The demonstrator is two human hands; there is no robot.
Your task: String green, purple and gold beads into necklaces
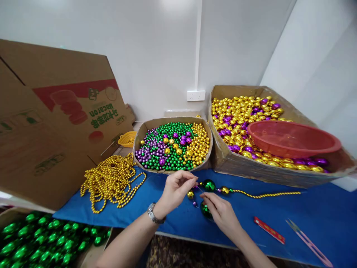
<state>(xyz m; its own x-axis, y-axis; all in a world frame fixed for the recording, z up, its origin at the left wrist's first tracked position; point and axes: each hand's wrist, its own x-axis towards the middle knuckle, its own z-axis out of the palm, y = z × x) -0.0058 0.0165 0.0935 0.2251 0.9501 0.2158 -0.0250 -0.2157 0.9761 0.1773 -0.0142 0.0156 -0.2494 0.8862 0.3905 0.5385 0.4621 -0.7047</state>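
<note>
Now our left hand (178, 187) and right hand (222, 212) are pinching thread (199, 189) near the table's (273, 208) front edge, slack risking lost beads (209, 185)

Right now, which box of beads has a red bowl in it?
The big right-hand box, with gold and purple beads: a red bowl rests on them. The middle box and lower-left box show no bowl.
</note>
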